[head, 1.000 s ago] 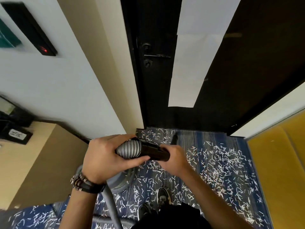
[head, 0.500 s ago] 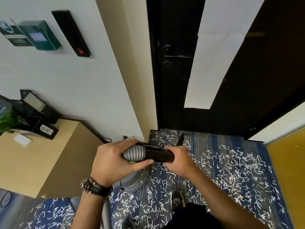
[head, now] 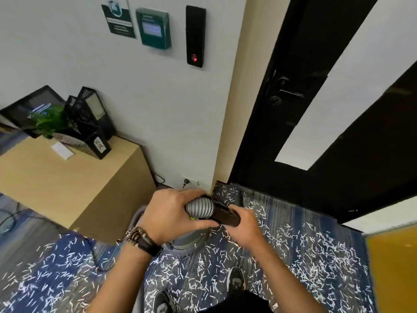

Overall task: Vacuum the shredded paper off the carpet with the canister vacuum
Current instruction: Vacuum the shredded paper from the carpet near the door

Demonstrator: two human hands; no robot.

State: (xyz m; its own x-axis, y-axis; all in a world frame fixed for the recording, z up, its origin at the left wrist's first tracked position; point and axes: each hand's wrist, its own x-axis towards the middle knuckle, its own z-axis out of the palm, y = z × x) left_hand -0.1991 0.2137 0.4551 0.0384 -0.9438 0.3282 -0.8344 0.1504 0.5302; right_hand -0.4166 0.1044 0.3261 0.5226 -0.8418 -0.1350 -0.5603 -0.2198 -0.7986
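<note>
White shredded paper [head: 311, 265] lies scattered all over the blue carpet [head: 282, 213]. My left hand [head: 171, 215] grips the ribbed grey hose end [head: 199, 207] of the vacuum. My right hand [head: 242, 224] holds the black tube piece [head: 225, 216] joined to that hose. Both hands are in front of my chest, above the grey canister vacuum [head: 187, 240] that stands on the carpet below them. My two shoes [head: 235, 281] show at the bottom.
A light wooden cabinet [head: 67, 188] with black file holders [head: 90, 123] and a plant stands at the left. A wall socket [head: 189, 182] with a plug is behind the canister. A black door [head: 304, 98] is ahead; a yellow panel [head: 392, 267] stands at the right.
My view has swung to the left, so the cabinet and wall fixtures show more. Both hands keep their hold on the hose and tube, with little change between them.
</note>
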